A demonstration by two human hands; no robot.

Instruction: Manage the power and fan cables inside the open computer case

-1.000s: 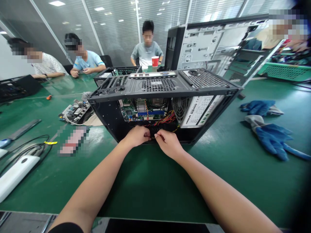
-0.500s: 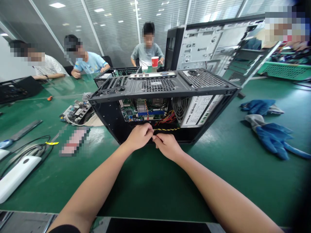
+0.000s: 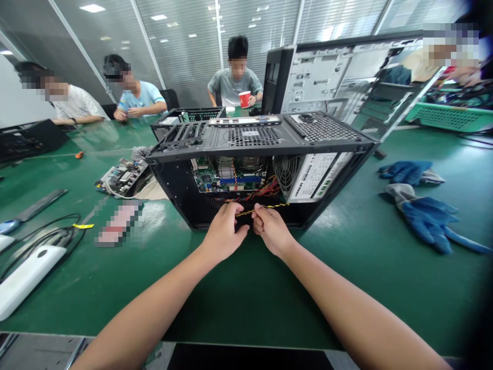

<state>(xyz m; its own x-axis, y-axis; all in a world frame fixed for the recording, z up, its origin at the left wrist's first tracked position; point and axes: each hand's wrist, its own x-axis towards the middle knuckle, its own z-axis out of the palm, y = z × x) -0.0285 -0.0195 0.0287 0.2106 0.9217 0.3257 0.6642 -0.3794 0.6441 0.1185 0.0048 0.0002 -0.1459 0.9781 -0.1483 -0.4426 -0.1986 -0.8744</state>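
An open black computer case (image 3: 169, 195) lies on its side in front of me, its open side towards me. Inside it show a motherboard (image 3: 215, 177), a power supply (image 3: 318, 177) with a fan, and red and orange wires (image 3: 265, 191). A twisted yellow-and-black cable (image 3: 278, 206) runs from below the power supply to my hands. My right hand (image 3: 272, 229) pinches this cable at the case's lower opening. My left hand (image 3: 223, 231) is beside the cable's other stretch, thumb spread away from the curled fingers; whether its fingertips touch the cable is hidden.
Blue gloves (image 3: 427, 216) lie on the green table (image 3: 346, 288) at right. To the left are loose circuit parts (image 3: 123, 177), a blurred pink item (image 3: 119, 223) and a white power strip (image 3: 31, 282). Another case (image 3: 319, 77) and a green basket (image 3: 450, 117) stand behind. Several people sit around.
My hands have moved apart, the right one sliding right along the yellow-and-black cable. My left thumb has lifted away from its fingers. Across the table, a person tilts a red cup.
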